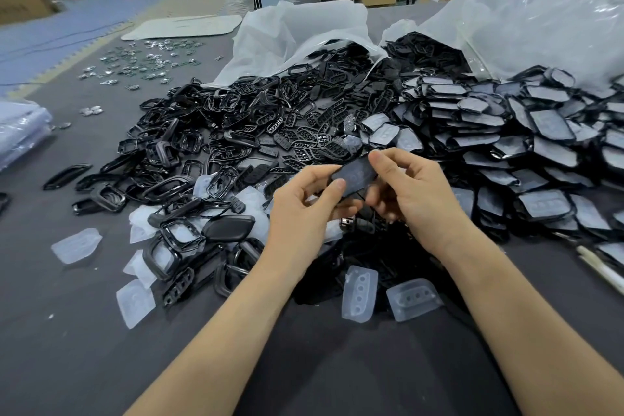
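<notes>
Forearms (216, 331): mine, both stretched out over the dark table (84, 348).
Left hand (304, 209): thumb curled onto the near end of a black key-fob panel (354, 176).
Right hand (415, 192): thumb and forefinger pinch its far edge.
Panel: up in the air between both hands, over the pile.
Clear button pads (359, 294): two, between my forearms.
Black frames (189, 145): heaped left.
Film-covered panels (540, 132): stacked right.

no legible text, labels or numbers anywhere
</notes>
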Tool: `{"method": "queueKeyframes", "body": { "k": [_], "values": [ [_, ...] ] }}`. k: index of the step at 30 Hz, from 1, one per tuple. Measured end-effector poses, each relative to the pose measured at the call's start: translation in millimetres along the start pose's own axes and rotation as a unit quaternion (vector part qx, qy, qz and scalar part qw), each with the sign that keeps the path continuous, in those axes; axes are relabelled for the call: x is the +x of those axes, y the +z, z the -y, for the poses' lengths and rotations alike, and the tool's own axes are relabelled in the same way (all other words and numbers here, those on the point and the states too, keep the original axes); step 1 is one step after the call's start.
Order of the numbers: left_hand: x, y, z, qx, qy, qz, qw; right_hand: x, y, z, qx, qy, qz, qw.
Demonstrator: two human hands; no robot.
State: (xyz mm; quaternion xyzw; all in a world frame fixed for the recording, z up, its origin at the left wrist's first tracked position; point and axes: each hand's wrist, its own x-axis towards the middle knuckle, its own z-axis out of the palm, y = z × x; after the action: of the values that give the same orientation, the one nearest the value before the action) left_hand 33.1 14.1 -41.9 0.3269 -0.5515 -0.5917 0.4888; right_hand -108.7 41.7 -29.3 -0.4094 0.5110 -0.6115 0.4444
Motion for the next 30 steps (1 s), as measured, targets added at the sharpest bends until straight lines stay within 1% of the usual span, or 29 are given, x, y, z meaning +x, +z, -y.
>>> {"method": "queueKeyframes", "body": {
  "k": [2,4,6,7,8,11,13,15,22,28,30],
  "values": [
    [-1,-2,1,0.062,0.051,-0.008,0.997,0,2,3,0.053,0.016,0.003,0.998],
    [-2,-3,0,0.132,0.105,-0.009,0.986,0,1,5,0.113,0.034,0.009,0.993],
    [-3,-2,-1,0.172,0.142,-0.010,0.975,0,-1,4,0.131,0.031,0.016,0.991],
    [-3,-1,-2,0.174,0.145,-0.009,0.974,0,-2,4,0.127,0.022,0.018,0.991],
    [-4,0,-3,0.156,0.136,-0.007,0.978,0,-3,3,0.119,0.014,0.019,0.993],
    [-4,0,-5,0.041,0.080,-0.003,0.996,0,-4,3,0.052,-0.016,0.023,0.998],
    [-1,-1,-6,-0.015,0.041,-0.010,0.999,1,-5,3,0.004,-0.035,0.027,0.999],
    [1,0,-6,-0.046,0.016,-0.014,0.999,2,-6,2,-0.008,-0.044,0.025,0.999],
    [3,-2,-7,-0.146,-0.016,-0.014,0.989,2,-10,4,0.124,-0.003,0.043,0.991],
    [4,-2,-9,-0.183,-0.031,-0.027,0.982,2,-3,3,0.211,0.028,0.043,0.976],
    [4,-3,-10,-0.194,-0.038,-0.027,0.980,2,-1,2,0.220,0.030,0.042,0.974]
  ]
}}
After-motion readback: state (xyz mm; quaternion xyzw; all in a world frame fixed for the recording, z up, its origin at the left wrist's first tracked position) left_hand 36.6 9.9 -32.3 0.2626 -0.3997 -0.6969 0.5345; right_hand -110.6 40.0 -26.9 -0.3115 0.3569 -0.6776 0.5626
